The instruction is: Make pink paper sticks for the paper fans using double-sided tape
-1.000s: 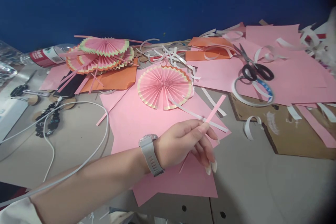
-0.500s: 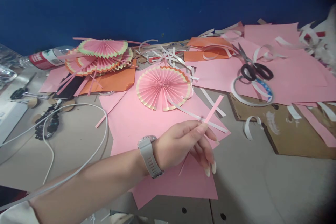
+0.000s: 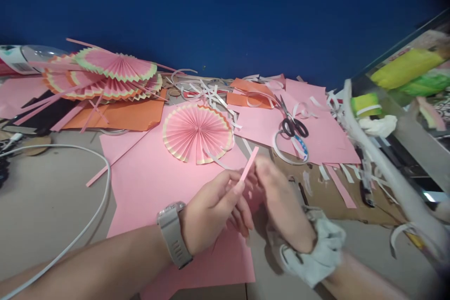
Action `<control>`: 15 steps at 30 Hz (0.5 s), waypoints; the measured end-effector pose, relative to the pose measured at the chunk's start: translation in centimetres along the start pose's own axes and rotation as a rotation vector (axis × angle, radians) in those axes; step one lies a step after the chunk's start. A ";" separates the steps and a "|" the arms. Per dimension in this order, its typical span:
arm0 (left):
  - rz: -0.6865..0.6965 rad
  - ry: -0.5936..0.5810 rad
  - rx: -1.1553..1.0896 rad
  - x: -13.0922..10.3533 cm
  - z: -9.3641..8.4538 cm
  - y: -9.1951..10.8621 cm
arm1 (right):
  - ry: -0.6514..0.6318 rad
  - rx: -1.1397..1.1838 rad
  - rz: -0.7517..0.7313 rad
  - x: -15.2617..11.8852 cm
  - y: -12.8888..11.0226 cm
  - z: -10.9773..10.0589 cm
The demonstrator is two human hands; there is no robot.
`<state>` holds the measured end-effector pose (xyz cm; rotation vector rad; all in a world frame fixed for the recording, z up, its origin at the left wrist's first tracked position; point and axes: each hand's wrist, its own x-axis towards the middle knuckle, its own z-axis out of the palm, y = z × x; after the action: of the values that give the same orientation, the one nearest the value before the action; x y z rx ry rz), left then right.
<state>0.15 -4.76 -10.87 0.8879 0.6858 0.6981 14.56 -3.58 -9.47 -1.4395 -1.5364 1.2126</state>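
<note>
My left hand [image 3: 218,211], with a grey watch at its wrist, pinches a narrow pink paper strip [image 3: 250,163] between thumb and forefinger. The strip's upper end sticks up out of the fingers. Close by on the right is my right hand [image 3: 281,197], a scrunchie on its wrist; motion blurs it, and its fingertips are hidden near the strip, so whether they touch it I cannot tell. Both hands are above pink paper sheets [image 3: 140,197]. Just beyond them lies a pleated pink paper rosette [image 3: 197,133] with a cream and orange edge, a white strip at its lower right.
More pleated rosettes [image 3: 116,72] with pink strips are piled at the back left. Scissors [image 3: 293,124] and a tape roll [image 3: 277,150] lie on pink paper to the right. A white cable [image 3: 105,197] loops at left. A white-edged rack [image 3: 379,159] stands far right.
My right hand has come into view from the right and moved up beside my left hand. The view has turned right, bringing in the rack. My left hand keeps holding the pink strip.
</note>
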 end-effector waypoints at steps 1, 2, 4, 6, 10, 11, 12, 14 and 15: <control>-0.003 0.005 0.039 0.0 0.0 0.0 | -0.012 0.014 0.014 0.0 0.3 0.3; -0.002 0.014 0.084 0.0 0.0 -0.1 | -0.031 0.030 0.026 -0.1 0.6 0.5; 0.001 0.042 0.158 0.0 0.1 -0.1 | -0.085 0.065 0.042 -0.1 1.0 0.8; -0.006 0.048 0.186 -0.1 0.1 -0.2 | -0.126 0.097 0.050 0.0 1.2 0.8; -0.027 0.021 0.197 -0.3 0.3 -0.1 | -0.184 0.161 0.037 0.1 1.1 0.4; -0.036 0.031 0.223 -0.3 0.4 -0.1 | -0.206 0.192 0.037 0.1 1.0 0.3; -0.052 0.037 0.251 -0.4 0.5 -0.1 | -0.230 0.227 0.040 0.1 1.0 0.2; -0.102 0.037 0.293 -0.5 0.6 0.0 | -0.266 0.275 0.037 0.2 1.1 -0.1; -0.125 0.038 0.302 -0.5 0.6 0.0 | -0.277 0.278 0.032 0.3 1.1 -0.2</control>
<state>0.31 -5.40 -10.46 1.1001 0.8879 0.5076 15.13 -3.33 -10.49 -1.1546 -1.4539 1.6294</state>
